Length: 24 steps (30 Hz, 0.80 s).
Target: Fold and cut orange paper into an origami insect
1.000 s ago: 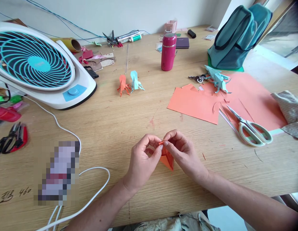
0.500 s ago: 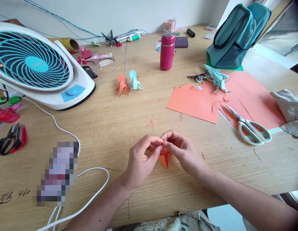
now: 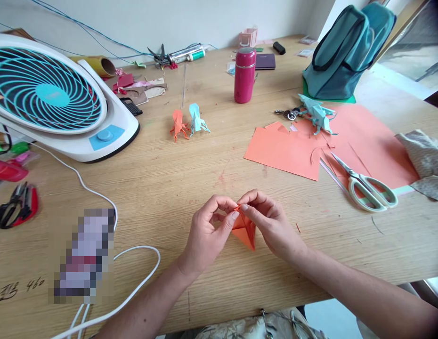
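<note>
Both of my hands meet over the near middle of the table, pinching one folded piece of orange paper. My left hand grips its upper end between thumb and forefinger. From the other side, my right hand pinches the same end, its thumb tip close to the left one. Below the fingers the paper hangs down in a pointed, layered flap. The part inside the fingertips is mostly hidden. Ahead of my hands stand two small origami figures, one orange and one light blue.
White-handled scissors lie right, partly on orange sheets, with a blue origami insect and keys behind. A magenta flask and teal bag stand farther back. At left are a fan, white cable and blurred-out object.
The hanging point of the orange paper has swung slightly to the right, and more of its flat face shows. Both hands keep their pinch in nearly the same place.
</note>
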### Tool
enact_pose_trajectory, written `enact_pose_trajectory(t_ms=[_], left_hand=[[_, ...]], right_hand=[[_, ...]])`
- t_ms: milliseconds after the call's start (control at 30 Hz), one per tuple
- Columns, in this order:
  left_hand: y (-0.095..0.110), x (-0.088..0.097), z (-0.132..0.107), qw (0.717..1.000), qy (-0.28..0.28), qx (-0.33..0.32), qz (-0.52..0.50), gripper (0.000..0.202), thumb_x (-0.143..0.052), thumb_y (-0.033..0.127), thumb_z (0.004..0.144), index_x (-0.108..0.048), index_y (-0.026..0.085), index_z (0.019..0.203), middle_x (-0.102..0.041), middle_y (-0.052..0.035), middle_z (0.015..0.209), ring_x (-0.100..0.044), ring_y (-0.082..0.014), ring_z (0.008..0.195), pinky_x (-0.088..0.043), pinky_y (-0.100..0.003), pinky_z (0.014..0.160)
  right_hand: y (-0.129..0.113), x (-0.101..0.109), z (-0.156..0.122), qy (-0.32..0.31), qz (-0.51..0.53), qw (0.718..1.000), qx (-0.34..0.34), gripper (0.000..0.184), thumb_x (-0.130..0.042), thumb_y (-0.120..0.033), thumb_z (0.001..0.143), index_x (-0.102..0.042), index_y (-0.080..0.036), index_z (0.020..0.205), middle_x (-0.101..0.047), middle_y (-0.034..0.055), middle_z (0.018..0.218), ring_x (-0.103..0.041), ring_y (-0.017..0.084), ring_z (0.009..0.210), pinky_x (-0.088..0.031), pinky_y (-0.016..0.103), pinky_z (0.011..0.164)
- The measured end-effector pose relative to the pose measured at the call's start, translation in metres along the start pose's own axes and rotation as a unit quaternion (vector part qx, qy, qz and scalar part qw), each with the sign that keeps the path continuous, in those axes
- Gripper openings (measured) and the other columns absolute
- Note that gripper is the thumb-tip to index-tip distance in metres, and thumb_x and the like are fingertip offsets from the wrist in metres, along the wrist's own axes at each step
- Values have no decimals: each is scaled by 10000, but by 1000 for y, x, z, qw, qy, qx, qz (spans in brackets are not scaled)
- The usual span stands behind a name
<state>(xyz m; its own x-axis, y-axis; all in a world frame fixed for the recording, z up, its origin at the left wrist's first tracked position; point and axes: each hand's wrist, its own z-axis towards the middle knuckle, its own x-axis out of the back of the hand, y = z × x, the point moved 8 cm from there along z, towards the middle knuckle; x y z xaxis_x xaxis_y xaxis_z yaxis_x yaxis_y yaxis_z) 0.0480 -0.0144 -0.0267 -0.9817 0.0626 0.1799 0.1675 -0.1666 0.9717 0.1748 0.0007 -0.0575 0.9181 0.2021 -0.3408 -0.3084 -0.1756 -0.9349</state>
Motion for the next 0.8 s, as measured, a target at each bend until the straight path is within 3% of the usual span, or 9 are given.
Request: enact_pose_trajectory(t_ms=[133,267,467,667,800], left_hand=[[-6,2,1,997,-6,65,-40,179,-587,311,950,-601,174,834,-599,8,773,-602,-110,730,-490,-189,636],[-12,2,2,992,-19,113,-56,251,-613,350,928,-595,162,763,-569,21,702,-576,-101,658,-480,-194,611],[-23,1,2,982,-13,149,-111,236,-685,368,873,-636,157,778,-628,0,741,-588,-108,662,-508,-207,618],[-32,11,2,983,38,146,-102,229,-705,360,866,-640,158,781,-632,8,725,-573,-100,664,-487,-200,633],[-31,13,2,986,40,130,-94,210,-695,338,884,-645,158,787,-635,15,736,-585,-91,685,-487,-181,654]], right_hand=[[-6,-3,-2,-7,-46,998,49,188,-697,-371,892,-662,-192,846,-611,1,764,-561,115,673,-483,249,623],[-5,-5,-3,-14,-87,993,75,161,-677,-338,914,-659,-194,844,-601,7,795,-554,116,702,-468,252,630],[-3,-6,-2,-5,-43,998,38,259,-748,-420,842,-611,-205,884,-608,9,816,-580,132,719,-506,265,641],[6,-11,-5,-54,-96,994,-14,334,-740,-471,837,-581,-202,954,-622,27,885,-583,145,771,-497,262,668],[19,-4,-4,-49,-136,989,-21,286,-724,-448,856,-587,-199,876,-626,14,815,-571,140,719,-476,256,634]])
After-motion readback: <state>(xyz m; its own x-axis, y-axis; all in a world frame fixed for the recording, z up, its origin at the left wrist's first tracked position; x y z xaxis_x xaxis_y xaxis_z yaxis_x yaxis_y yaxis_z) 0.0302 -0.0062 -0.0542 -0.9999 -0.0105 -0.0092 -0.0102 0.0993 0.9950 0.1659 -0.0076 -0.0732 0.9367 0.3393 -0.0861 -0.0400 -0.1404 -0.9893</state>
